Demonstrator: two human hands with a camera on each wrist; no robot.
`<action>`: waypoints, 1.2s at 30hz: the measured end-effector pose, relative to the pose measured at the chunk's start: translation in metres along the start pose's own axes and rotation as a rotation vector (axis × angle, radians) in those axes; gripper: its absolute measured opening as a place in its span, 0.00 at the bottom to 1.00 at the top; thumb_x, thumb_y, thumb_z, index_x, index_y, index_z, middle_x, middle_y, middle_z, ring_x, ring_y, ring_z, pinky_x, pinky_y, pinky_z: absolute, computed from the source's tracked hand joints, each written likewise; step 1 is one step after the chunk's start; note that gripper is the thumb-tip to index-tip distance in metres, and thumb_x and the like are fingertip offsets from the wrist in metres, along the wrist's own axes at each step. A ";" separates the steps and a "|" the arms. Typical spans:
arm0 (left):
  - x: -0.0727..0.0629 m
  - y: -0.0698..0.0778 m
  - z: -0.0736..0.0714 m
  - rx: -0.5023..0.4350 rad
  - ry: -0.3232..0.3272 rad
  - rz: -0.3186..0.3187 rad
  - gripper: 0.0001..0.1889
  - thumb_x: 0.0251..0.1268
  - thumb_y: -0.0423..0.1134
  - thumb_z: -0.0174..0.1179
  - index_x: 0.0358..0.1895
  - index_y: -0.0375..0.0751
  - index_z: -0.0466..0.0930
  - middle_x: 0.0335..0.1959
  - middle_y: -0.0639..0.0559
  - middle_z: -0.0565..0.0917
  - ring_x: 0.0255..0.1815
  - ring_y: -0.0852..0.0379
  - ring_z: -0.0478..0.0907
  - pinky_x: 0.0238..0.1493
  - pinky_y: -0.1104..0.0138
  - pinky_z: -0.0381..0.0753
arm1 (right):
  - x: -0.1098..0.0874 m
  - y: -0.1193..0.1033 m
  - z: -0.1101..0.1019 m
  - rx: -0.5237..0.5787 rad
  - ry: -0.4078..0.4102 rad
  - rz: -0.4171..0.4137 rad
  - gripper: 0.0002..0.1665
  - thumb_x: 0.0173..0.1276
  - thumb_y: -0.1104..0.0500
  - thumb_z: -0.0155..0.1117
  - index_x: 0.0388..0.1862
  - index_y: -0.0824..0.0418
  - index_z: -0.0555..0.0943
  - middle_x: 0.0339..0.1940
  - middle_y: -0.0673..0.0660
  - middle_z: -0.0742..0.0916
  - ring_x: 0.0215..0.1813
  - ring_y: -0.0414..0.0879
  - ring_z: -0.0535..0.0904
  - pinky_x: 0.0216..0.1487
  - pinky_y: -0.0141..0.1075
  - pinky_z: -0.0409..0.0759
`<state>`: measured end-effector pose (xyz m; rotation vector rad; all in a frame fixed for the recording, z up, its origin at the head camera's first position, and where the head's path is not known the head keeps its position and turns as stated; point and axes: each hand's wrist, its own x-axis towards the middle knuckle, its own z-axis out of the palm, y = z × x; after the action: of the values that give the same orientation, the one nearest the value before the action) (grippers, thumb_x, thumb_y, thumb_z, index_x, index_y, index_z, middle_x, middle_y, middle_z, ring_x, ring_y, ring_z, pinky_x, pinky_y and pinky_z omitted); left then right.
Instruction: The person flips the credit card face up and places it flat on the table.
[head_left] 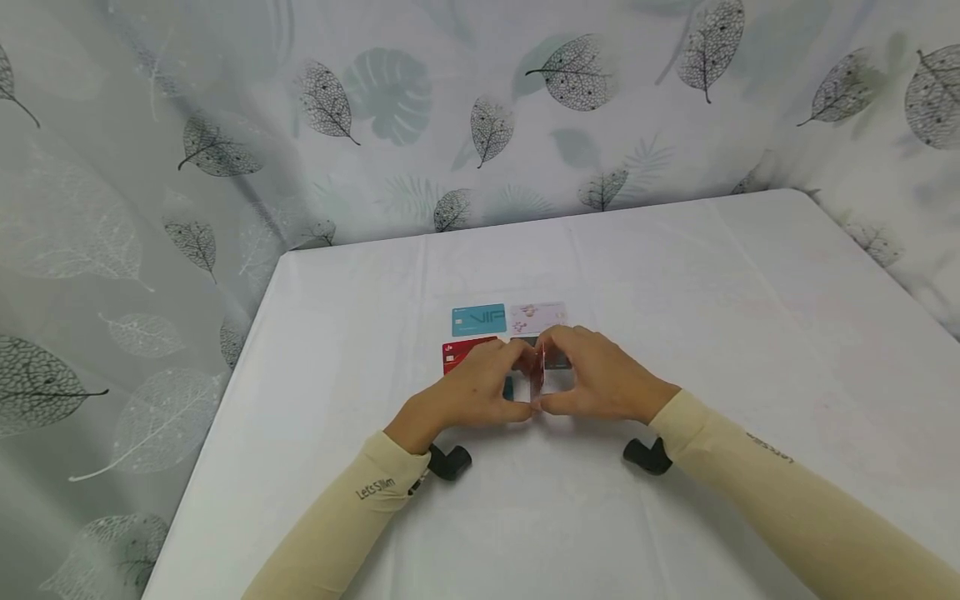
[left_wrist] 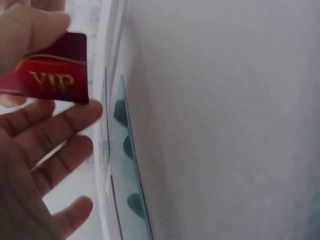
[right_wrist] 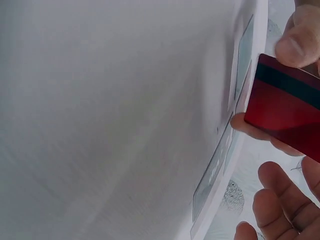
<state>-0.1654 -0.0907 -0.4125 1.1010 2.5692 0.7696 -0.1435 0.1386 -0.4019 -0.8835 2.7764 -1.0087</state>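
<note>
A red card with gold VIP lettering [left_wrist: 52,80] stands on edge between my two hands. My left hand [head_left: 474,385] holds it at its near and far edges, with the thumb at the near edge. My right hand [head_left: 606,375] grips the same edges from the other side. The card's back [right_wrist: 285,110], with a dark stripe, faces the right wrist camera. Other cards lie flat just beyond and under the hands: a teal VIP card [head_left: 478,320], a pale floral card [head_left: 537,315], a red card [head_left: 456,353] and a dark card [head_left: 558,358], the last two partly hidden.
Part of a dark teal card [head_left: 508,388] shows through the gap of my left hand. The white-covered table [head_left: 675,275] extends around the cards, with a leaf-patterned curtain [head_left: 420,167] behind. Black camera pieces [head_left: 452,463] sit under the wrists.
</note>
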 end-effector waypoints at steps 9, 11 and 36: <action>0.001 -0.001 0.000 0.104 0.021 -0.010 0.33 0.60 0.54 0.72 0.64 0.43 0.74 0.54 0.55 0.85 0.55 0.58 0.75 0.62 0.60 0.76 | 0.000 -0.002 -0.004 -0.052 0.014 0.004 0.38 0.54 0.46 0.82 0.59 0.59 0.77 0.48 0.49 0.85 0.50 0.47 0.80 0.52 0.44 0.80; 0.000 -0.001 0.000 0.123 0.024 -0.010 0.33 0.60 0.54 0.72 0.64 0.43 0.75 0.53 0.55 0.85 0.54 0.58 0.75 0.62 0.59 0.76 | 0.000 -0.001 -0.005 -0.066 0.017 0.006 0.38 0.54 0.46 0.82 0.60 0.59 0.76 0.48 0.49 0.86 0.50 0.46 0.80 0.50 0.43 0.80; 0.000 0.001 0.000 0.328 0.027 -0.032 0.36 0.55 0.58 0.74 0.65 0.49 0.75 0.58 0.55 0.83 0.60 0.55 0.75 0.75 0.52 0.65 | -0.005 0.011 -0.001 -0.273 0.054 -0.041 0.35 0.52 0.45 0.80 0.55 0.59 0.79 0.49 0.54 0.86 0.46 0.47 0.79 0.44 0.45 0.78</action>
<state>-0.1652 -0.0902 -0.4122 1.1392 2.7968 0.3633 -0.1451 0.1492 -0.4085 -0.9593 3.0026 -0.6756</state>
